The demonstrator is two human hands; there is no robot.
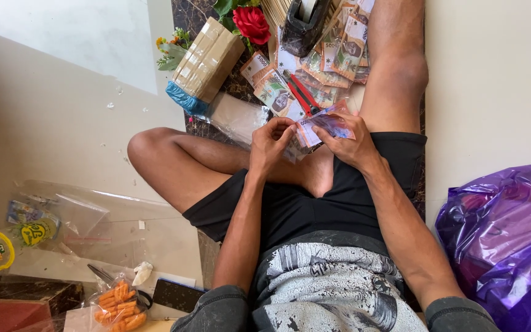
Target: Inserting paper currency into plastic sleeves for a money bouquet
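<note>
— Purple banknotes [327, 126] sit pinched in both hands, just below the red scissors [303, 95].
— Right hand [350, 146] grips the stack; left hand [270, 142] closes on its edge. More notes [333, 58] lie beyond the scissors.

Loads of colour going on in this floor spread

Banknotes [314, 67] are showing orange, green and beige prints, while the folded one [330, 125] is looking purplish-pink. Scissors [303, 95] are sporting red handles, the rose [251, 23] is glowing red, the cardboard box [207, 58] is sitting tan with a blue end, and the bag [504, 237] on the right is shining glossy purple. Shorts [296, 209] are looking plain black.
</note>
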